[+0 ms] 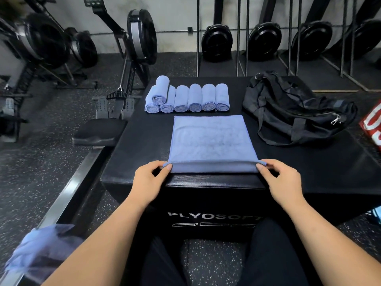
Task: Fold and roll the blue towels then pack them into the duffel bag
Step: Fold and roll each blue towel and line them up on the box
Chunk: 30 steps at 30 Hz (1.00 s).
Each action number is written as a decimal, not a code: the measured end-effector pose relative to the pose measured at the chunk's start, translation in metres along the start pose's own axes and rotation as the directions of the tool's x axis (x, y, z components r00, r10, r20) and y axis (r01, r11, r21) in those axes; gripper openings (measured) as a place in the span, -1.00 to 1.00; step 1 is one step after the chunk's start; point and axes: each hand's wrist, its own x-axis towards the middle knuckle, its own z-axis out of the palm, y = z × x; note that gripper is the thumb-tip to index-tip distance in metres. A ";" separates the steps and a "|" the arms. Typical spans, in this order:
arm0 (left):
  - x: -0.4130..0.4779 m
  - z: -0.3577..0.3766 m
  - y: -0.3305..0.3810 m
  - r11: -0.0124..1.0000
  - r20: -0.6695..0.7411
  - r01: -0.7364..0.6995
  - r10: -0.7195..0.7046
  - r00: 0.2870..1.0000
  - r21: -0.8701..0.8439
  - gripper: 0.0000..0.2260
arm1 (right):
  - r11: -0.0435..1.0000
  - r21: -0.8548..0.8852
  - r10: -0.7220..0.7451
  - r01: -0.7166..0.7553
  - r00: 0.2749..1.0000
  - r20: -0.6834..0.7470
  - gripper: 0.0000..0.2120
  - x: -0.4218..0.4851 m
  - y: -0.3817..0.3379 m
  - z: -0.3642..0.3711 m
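A blue towel lies spread flat on the black padded box, its near edge lifted and turned over. My left hand pinches the towel's near left corner. My right hand pinches the near right corner. Behind the flat towel, several rolled blue towels lie side by side, with one more roll stacked on top at the left. The black duffel bag sits slumped at the right of the box, its zip pull showing.
Rowing machines stand on the speckled floor to the left and behind. A rower seat sits close to the box's left side. Loose blue towels lie at lower left. A red object shows at the right edge.
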 end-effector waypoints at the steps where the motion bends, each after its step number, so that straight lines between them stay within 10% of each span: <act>1: 0.000 0.001 0.001 1.000 -0.004 0.005 -0.005 1.000 0.010 -0.90 | 1.000 0.019 0.015 -0.015 1.000 -0.003 -0.89 0.001 0.001 0.000; 21: 0.026 -0.021 0.045 0.995 0.003 0.053 -0.053 0.999 -0.081 -0.78 | 0.949 0.289 0.127 -0.124 0.992 0.006 -0.95 0.027 -0.049 -0.004; 30: 0.050 -0.015 0.024 0.986 0.184 0.161 -0.150 0.971 -0.049 -0.80 | 0.982 0.061 0.160 -0.180 0.956 0.245 -0.80 0.060 -0.017 0.008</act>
